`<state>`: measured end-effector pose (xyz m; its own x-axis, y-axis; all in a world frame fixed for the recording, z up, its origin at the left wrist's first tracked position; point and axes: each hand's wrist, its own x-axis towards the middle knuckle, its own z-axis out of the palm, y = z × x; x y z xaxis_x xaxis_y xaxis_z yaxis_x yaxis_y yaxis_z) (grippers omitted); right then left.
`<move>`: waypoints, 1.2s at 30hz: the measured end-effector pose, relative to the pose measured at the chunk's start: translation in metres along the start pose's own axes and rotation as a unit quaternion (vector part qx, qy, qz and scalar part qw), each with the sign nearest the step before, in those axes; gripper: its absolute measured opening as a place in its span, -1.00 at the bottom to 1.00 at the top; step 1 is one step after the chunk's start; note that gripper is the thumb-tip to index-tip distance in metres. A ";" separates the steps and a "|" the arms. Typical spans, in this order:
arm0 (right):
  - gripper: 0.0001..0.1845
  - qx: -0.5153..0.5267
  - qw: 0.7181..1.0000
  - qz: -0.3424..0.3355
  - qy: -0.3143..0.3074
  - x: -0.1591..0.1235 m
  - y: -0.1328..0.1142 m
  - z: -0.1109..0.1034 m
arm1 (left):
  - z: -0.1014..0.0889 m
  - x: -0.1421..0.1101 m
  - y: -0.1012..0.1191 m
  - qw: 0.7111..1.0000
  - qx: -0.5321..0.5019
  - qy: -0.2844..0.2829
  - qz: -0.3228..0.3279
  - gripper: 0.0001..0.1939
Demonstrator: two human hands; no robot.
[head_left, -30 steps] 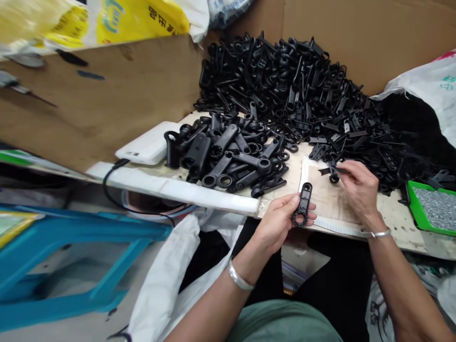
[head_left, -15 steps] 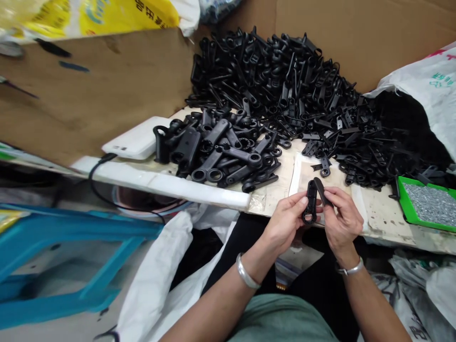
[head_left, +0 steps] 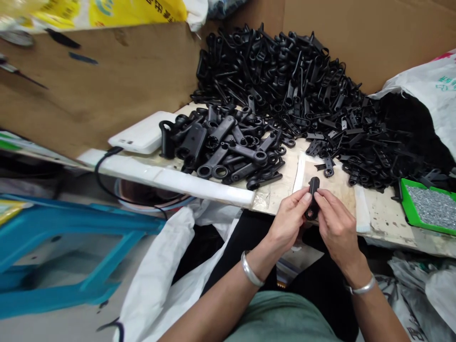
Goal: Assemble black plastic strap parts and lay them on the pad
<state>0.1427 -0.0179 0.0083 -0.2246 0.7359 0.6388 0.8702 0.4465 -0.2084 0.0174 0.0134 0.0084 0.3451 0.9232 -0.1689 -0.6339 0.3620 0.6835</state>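
My left hand [head_left: 289, 217] grips a long black plastic part with a ring end [head_left: 313, 189] between thumb and fingers, just over the table's front edge. From the other side, the fingers of my right hand [head_left: 337, 223] pinch a slim black plastic cover that lies against this part. The two pieces look like one upright body, so the seam between them cannot be made out. Beyond my hands, several similar ring-ended black parts [head_left: 228, 152] lie in a loose heap. To their right spreads a pile of small flat black pieces [head_left: 374, 156].
A large mound of black parts [head_left: 278, 71] leans against the cardboard wall [head_left: 356, 28]. At the right stands a green tray [head_left: 409, 216] holding small silvery pieces. A white power bank-like box [head_left: 142, 133] with a black cable lies left. A blue stool [head_left: 71, 289] is below.
The slim cover in my right hand has moved left onto the ring-ended part in my left hand; the two were apart before. The view has shifted slightly.
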 end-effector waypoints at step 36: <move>-0.76 0.263 0.891 0.370 0.025 0.003 -0.003 0.006 | -0.012 -0.015 0.004 0.892 0.434 -0.038 0.117 -0.80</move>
<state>0.1373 -0.0136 0.0069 0.3562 0.9101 0.2115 0.4427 0.0350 -0.8960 0.0015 0.0029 0.0048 0.3401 0.9373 0.0763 0.0690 -0.1058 0.9920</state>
